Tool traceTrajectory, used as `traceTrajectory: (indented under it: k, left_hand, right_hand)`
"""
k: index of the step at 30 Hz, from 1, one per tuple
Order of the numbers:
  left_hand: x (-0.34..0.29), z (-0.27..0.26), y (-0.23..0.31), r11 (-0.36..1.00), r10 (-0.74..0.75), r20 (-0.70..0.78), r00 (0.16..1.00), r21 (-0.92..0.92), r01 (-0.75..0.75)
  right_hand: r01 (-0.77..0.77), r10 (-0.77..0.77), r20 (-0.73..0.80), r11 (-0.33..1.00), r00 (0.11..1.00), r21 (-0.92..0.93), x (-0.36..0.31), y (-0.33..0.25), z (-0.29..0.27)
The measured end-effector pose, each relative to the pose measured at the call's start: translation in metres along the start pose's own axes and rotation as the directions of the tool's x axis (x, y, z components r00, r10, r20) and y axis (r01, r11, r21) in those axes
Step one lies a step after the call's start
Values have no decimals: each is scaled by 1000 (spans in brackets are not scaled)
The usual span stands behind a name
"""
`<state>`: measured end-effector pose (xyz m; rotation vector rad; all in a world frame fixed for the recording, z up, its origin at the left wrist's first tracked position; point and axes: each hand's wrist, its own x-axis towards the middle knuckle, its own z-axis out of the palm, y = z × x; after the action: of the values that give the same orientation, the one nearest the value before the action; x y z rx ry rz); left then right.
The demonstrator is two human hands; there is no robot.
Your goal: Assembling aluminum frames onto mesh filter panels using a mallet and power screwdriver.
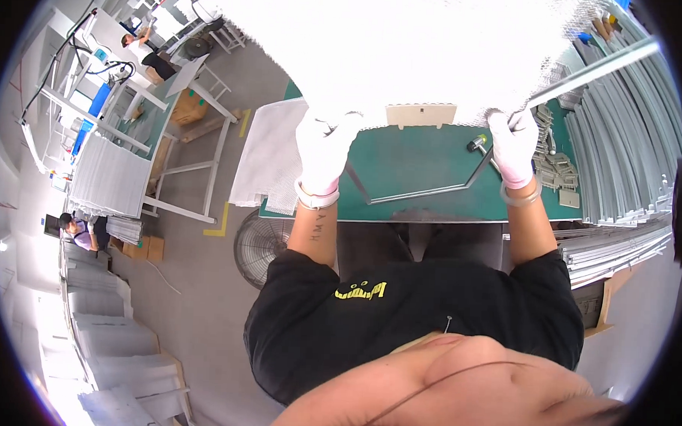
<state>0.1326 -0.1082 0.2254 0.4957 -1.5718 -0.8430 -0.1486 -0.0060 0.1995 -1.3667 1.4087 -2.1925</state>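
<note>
My left hand (324,146), in a white glove, is closed on the lower edge of a large white mesh sheet (414,50), raised in front of me. My right hand (513,144), gloved too, pinches the same edge further right. Between the hands, a beige plate with small tabs (422,115) sits at the sheet's edge; how it is fixed I cannot tell. Below the sheet a thin grey metal frame (420,195) lies on the green table (304,206), its far part hidden. A mallet (477,143) with a black and yellow-green head rests left of my right hand.
Beige plastic pieces (554,169) are heaped at the table's right, beside long stacked metal strips (621,140). A metal bar (601,70) slants across there. More white mesh (272,154) lies at the left end. A floor fan (261,248) stands below. Two people work at the far left.
</note>
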Motion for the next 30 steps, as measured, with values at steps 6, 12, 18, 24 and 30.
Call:
traceTrajectory:
  k: [6, 12, 18, 24, 30]
  left_hand:
    - [1, 15, 11, 941, -136, -56, 989, -321, 111]
    - [-35, -3, -32, 998, -55, -116, 992, -13, 54]
    - [-83, 11, -64, 963, -266, -53, 962, -58, 263]
    - [-33, -20, -55, 929, -362, 323, 874, 44, 368]
    - [7, -11, -10, 997, 4, 39, 999, -81, -1]
  right_hand:
    - [9, -8, 20, 999, 1000, -33, 4, 19, -11]
    - [-57, 63, 154, 997, 986, -43, 4, 10, -6]
    - [-230, 221, 336, 973, 915, -14, -38, 59, -24]
    - [-230, 171, 318, 960, 932, 159, -19, 1, -26]
    - [-42, 52, 68, 990, 996, -136, 10, -33, -7]
